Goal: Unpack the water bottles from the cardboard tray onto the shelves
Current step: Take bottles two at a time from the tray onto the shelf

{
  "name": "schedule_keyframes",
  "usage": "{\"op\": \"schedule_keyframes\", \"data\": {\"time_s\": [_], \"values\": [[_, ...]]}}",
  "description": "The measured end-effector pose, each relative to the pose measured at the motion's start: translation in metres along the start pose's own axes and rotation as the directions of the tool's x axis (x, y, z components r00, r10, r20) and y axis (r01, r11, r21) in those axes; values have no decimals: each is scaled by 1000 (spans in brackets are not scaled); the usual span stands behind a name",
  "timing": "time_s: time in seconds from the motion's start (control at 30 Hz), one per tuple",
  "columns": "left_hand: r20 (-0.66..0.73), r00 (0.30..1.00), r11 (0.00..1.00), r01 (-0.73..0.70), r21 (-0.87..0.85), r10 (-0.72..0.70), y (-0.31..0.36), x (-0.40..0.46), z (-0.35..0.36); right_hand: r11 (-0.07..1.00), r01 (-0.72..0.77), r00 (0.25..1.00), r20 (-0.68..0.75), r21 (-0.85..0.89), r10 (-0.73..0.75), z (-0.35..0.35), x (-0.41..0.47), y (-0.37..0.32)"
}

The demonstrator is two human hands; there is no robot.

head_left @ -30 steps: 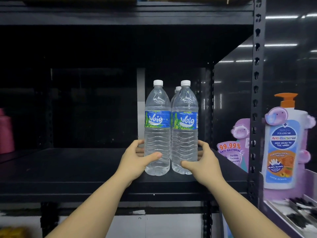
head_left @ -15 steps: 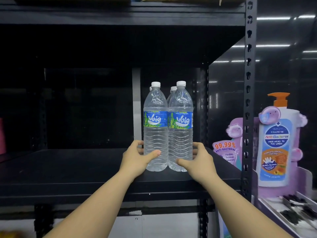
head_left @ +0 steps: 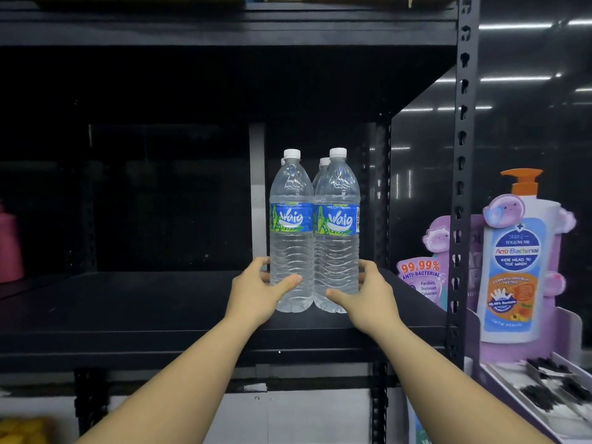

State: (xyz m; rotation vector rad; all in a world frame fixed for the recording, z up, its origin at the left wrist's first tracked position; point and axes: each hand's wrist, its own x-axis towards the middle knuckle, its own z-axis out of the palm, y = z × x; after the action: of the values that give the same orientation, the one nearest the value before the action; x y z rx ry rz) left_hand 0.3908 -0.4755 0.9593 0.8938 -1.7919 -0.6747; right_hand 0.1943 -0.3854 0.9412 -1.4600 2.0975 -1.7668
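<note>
— Where are the water bottles?

— Two clear ones stand upright and touching, the left bottle [head_left: 291, 251] and the right bottle [head_left: 337, 251], on the black shelf [head_left: 128, 315], near its front edge and toward its right end. White caps of two more bottles [head_left: 324, 161] show just behind them.

— And the hands?

— The left hand [head_left: 256, 293] wraps the lower part of the left bottle, thumb across its front. The right hand [head_left: 368, 294] grips the lower part of the right bottle the same way.

— What else is around?

— A black upright post [head_left: 461, 187] stands at the shelf's right end. Beyond it is a purple soap display [head_left: 519, 267] with an orange pump. A pink thing [head_left: 9, 248] shows at the far left; I cannot tell what it is.
</note>
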Motion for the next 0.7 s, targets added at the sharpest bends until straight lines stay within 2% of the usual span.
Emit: {"op": "schedule_keyframes", "data": {"time_s": [0.13,0.23,0.33,0.47,0.57,0.63,0.7], "values": [[17,1000,998,-15,54,14,6,-6,-3,1000,-24,1000,-14,-19,23,-2,-1,-7],[35,999,991,-21,133,16,12,-15,-5,999,-34,999,34,-41,36,-8,-5,-14],[-33,999,974,-11,227,19,14,-34,-5,999,10,1000,21,-45,-9,-21,-24,-19],[-122,966,932,-180,314,228,16,-84,0,979,202,977,-63,-15,-202,-48,-72,-12],[-104,934,884,-281,374,341,13,-133,9,966,258,966,3,-16,-258,-65,-111,11],[-33,946,872,-283,400,323,2,-165,19,968,247,967,74,-53,-243,-71,-136,36],[39,971,880,-229,417,234,-14,-199,31,970,221,967,156,-102,-204,-74,-162,65]]}}
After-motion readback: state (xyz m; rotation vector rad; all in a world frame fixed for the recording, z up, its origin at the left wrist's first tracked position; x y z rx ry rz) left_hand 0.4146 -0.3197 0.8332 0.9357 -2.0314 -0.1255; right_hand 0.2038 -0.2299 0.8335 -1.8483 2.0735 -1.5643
